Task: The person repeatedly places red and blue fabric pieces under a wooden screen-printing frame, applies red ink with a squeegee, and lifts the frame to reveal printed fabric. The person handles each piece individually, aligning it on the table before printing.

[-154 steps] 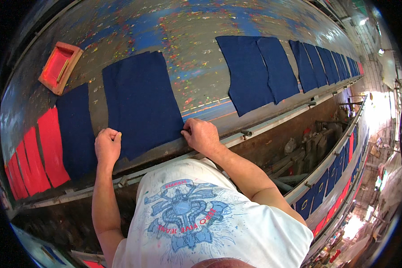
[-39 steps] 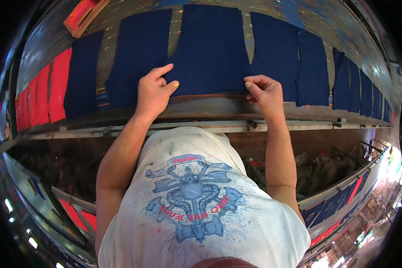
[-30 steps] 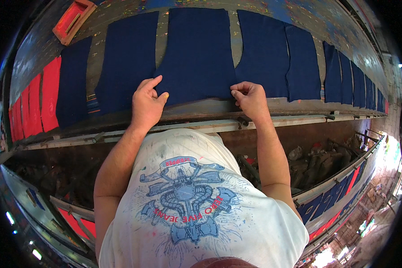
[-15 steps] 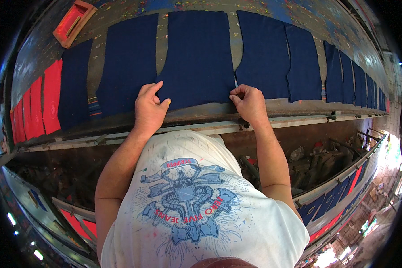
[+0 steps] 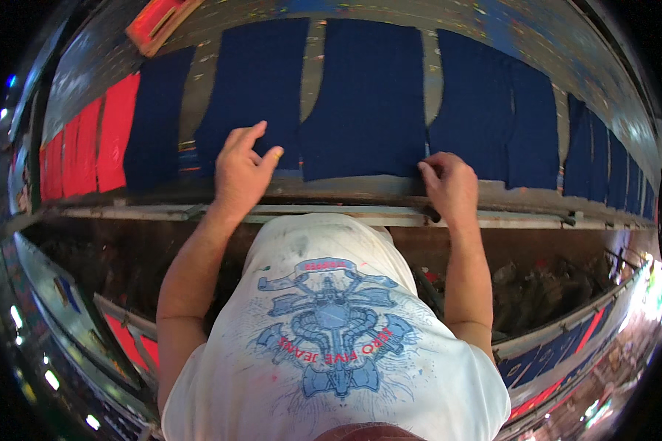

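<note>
A wide navy cloth panel (image 5: 364, 95) lies flat in front of me, its lower edge along the near side of the long table. My right hand (image 5: 452, 185) is at its lower right corner, fingers curled and thumb and forefinger close together on the cloth edge. Over the lower right part of the neighbouring navy panel (image 5: 254, 81) is my left hand (image 5: 243, 170), thumb and fingers apart, holding nothing. Another navy panel (image 5: 472, 110) lies just right of the middle one, a narrow gap between them.
More navy panels (image 5: 596, 151) run along the table to the right. Red cloth pieces (image 5: 116, 132) lie at the left. A red-and-wood frame tool (image 5: 162, 23) rests at the far left. A rail (image 5: 324, 214) borders the table's near edge. Behind me stands another table with cloth (image 5: 559, 345).
My view has shifted, so the panels appear further right. My left hand has left the middle panel's lower left corner and is over the panel to its left. My right hand stays by the right corner.
</note>
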Available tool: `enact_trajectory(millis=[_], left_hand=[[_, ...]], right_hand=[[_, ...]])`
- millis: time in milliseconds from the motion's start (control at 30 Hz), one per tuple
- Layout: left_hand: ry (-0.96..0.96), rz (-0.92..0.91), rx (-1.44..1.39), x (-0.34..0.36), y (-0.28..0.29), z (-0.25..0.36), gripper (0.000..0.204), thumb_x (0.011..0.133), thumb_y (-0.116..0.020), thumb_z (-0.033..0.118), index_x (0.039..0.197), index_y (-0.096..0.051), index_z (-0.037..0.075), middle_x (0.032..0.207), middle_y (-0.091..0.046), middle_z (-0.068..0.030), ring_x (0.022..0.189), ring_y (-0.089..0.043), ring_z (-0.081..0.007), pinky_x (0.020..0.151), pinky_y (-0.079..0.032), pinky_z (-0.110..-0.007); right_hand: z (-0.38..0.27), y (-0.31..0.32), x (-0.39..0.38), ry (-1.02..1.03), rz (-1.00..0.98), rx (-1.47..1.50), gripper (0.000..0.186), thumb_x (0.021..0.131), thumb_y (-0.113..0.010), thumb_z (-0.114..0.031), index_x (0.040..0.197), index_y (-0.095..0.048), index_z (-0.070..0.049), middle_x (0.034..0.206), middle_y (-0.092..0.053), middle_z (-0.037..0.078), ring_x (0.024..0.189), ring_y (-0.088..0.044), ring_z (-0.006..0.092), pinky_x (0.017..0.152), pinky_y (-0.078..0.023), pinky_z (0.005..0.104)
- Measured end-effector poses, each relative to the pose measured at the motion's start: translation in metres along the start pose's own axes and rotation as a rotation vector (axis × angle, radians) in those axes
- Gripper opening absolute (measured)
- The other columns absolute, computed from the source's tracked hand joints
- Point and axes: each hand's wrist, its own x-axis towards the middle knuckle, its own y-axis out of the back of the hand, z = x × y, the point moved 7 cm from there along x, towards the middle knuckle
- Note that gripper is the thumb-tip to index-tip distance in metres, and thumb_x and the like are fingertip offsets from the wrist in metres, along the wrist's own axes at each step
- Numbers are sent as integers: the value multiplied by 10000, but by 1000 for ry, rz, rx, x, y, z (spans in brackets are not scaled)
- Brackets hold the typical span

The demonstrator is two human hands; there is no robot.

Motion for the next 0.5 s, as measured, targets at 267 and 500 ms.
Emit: enact_trajectory(millis=[267,500], left_hand=[[31,-131,324,-13,108,-94,333,904,-865,21,1227,-784,12,1171,-767,-148,973,-771,-291,900,-629,-419],[-480,-350,429,-9,106,-90,390,797,-833,-29,1183,-782,-4,1171,-723,-139,1193,-693,-364,1065,-575,-489]], right_hand=[[-47,15,-8,165,143,129,99,980,-839,-115,1046,-831,-42,946,-772,142,792,-766,341,716,-603,450],[-141,-54,-33,400,14,126,105,965,-829,-126,1047,-832,-60,954,-773,142,842,-775,381,760,-641,482]])
